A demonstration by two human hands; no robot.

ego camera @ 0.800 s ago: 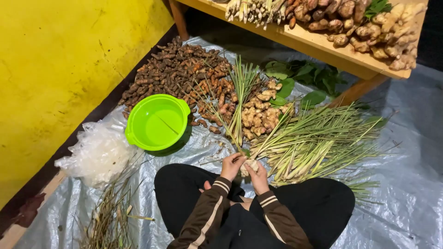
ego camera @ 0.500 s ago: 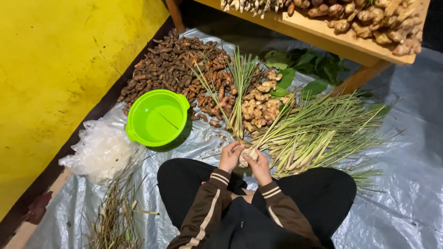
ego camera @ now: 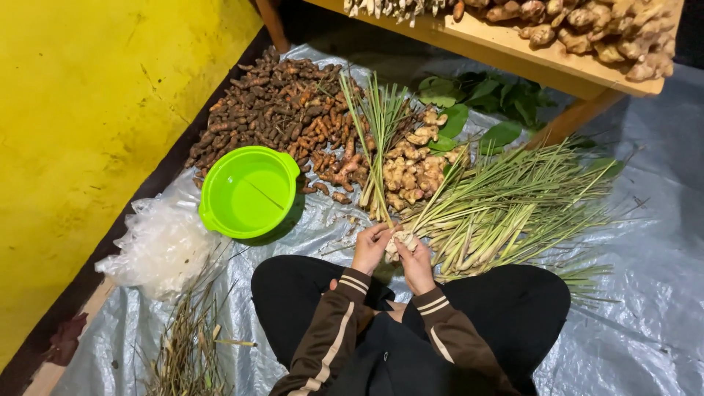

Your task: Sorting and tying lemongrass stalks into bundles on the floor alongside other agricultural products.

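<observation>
I sit cross-legged on a grey plastic sheet (ego camera: 645,308). Both hands meet over my lap on a small bundle of lemongrass stalks (ego camera: 381,154) that stands up and fans away from me. My left hand (ego camera: 370,248) grips the pale base of the bundle from the left. From the right, my right hand (ego camera: 416,262) closes on the same base end (ego camera: 400,240). A big pile of loose lemongrass (ego camera: 513,209) lies just right of my hands.
A green plastic basin (ego camera: 248,192) sits left of my knees. Beyond it lie a heap of dark turmeric roots (ego camera: 282,106) and ginger pieces (ego camera: 411,172). Green leaves (ego camera: 484,99), a wooden bench with ginger (ego camera: 587,37), a crumpled plastic bag (ego camera: 158,246), trimmed scraps (ego camera: 187,345), yellow wall (ego camera: 81,117).
My hands stay on the bundle's base with only small shifts. The view has tilted slightly, so everything sits a little lower in the frame.
</observation>
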